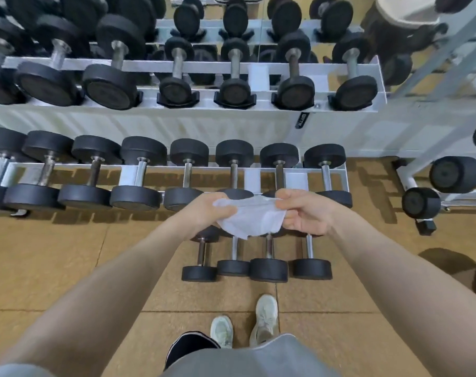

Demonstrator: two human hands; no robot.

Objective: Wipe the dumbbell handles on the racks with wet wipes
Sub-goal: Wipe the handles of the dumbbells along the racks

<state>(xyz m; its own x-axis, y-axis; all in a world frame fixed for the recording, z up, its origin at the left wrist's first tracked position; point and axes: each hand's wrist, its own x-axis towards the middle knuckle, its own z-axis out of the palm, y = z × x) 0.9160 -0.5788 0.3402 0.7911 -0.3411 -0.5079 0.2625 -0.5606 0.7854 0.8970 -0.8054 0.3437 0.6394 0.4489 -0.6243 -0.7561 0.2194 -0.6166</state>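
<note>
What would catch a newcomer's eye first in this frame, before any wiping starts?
The white wet wipe at centre, stretched between the left hand and the right hand, stands out against the tan floor. Behind it, black dumbbells fill the white two-tier rack across the upper half. Four small dumbbells stand in a row on the floor right below the hands.
</note>
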